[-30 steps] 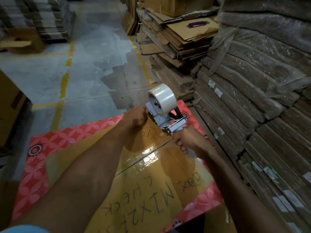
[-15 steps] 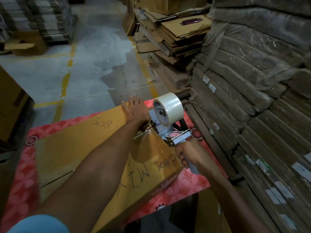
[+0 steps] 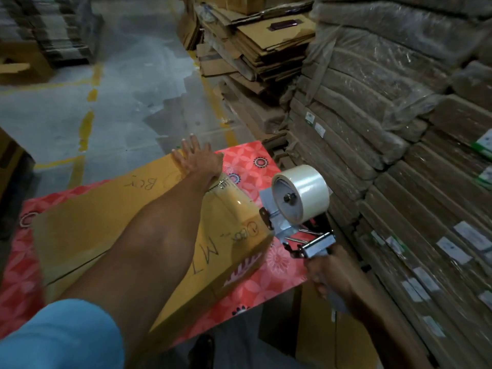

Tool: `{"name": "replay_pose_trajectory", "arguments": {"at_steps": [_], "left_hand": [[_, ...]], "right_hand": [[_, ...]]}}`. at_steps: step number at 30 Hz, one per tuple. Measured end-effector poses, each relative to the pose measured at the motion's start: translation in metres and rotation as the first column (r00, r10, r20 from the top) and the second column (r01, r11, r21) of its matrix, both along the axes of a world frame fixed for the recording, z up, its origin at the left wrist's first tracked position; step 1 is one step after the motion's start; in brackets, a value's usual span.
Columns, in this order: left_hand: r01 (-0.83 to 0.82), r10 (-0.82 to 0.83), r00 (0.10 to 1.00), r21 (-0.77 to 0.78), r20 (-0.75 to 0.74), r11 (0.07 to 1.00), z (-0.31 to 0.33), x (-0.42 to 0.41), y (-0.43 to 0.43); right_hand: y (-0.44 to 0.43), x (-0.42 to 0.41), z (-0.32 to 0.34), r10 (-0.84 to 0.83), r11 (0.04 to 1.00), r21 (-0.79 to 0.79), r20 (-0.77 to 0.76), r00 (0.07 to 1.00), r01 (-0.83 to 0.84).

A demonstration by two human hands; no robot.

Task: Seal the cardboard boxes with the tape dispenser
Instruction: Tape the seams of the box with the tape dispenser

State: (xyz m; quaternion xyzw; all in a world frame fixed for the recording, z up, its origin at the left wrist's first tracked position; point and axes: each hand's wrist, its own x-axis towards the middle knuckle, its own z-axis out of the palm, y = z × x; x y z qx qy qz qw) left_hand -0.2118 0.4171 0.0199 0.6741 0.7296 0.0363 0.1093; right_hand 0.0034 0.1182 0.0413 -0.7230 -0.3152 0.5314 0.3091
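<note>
Your left hand [image 3: 197, 158] has opened since a second ago. Its fingers are now straight and spread, pressed flat on the far edge of the box [image 3: 87, 225], above centre of the frame. A second ago it was curled up close to the dispenser.

The box has swung round on the table [image 3: 277, 262], so the handwriting on its top now runs at a different angle. A glossy strip of tape [image 3: 231, 198] lies over the box's right-hand end.

The dispenser [image 3: 295, 209] has come away from the box top and now sits just off the box's right edge, right of centre. Your right hand [image 3: 330, 272] is wrapped round its handle, lower right. Whether the tape is already cut from the roll [image 3: 300, 193] cannot be told.

This looks like one strip finished and the box being turned for the next seam.

The box lies across the middle and left of the frame on the table's red flowered cover. Your left forearm crosses its top and hides part of the flaps.

Stacks of flat cardboard [image 3: 399, 155], some wrapped in plastic, fill the right side, close beside the dispenser, so there is little room to swing it that way. More loose cardboard is piled at upper centre. Grey floor [image 3: 119, 102] with yellow lines fills the upper left.
</note>
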Motion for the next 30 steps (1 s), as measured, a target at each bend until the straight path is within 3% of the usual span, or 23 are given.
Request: {"name": "replay_pose_trajectory", "arguments": {"at_steps": [3, 5, 8, 10, 12, 17, 20, 23, 27, 30], "left_hand": [[0.022, -0.079, 0.98, 0.295, 0.183, 0.955, 0.006, 0.012, -0.037], [0.034, -0.205, 0.858, 0.348, 0.47, 0.937, 0.021, 0.026, -0.074], [0.261, -0.182, 0.552, 0.039, 0.814, 0.965, 0.042, 0.04, -0.126], [0.313, 0.12, 0.281, -0.209, 0.952, 0.926, 0.057, 0.04, -0.149], [0.338, 0.337, 0.102, -0.351, 0.936, 0.873, 0.065, 0.035, -0.159], [0.469, 0.702, -0.179, -0.568, 0.689, 0.677, 0.061, 0.017, -0.171], [0.475, 0.748, -0.211, -0.603, 0.629, 0.641, 0.055, 0.011, -0.183], [0.442, 0.72, -0.204, -0.594, 0.663, 0.672, 0.058, 0.008, -0.191], [0.4, 0.744, -0.302, -0.629, 0.596, 0.666, 0.058, 0.003, -0.193], [0.416, 0.735, -0.324, -0.608, 0.595, 0.676, 0.06, 0.0, -0.199]], "right_hand": [[-0.003, -0.006, 0.004, 0.01, 0.997, 0.083, -0.09, 0.996, -0.002], [0.0, -0.01, 0.009, 0.014, 0.984, 0.175, -0.188, 0.982, 0.019], [0.009, -0.013, 0.018, 0.031, 0.953, 0.295, -0.332, 0.943, 0.073], [0.016, -0.013, 0.021, 0.042, 0.94, 0.331, -0.351, 0.935, 0.082], [0.02, -0.014, 0.023, 0.085, 0.934, 0.354, -0.344, 0.935, 0.045], [0.018, -0.019, 0.024, 0.167, 0.929, 0.368, -0.367, 0.915, -0.022], [0.015, -0.022, 0.026, 0.218, 0.92, 0.387, -0.376, 0.901, -0.061], [0.013, -0.024, 0.029, 0.27, 0.907, 0.408, -0.364, 0.891, -0.109], [0.013, -0.025, 0.031, 0.323, 0.894, 0.414, -0.326, 0.889, -0.173], [0.013, -0.026, 0.031, 0.348, 0.887, 0.414, -0.31, 0.885, -0.204]]}}
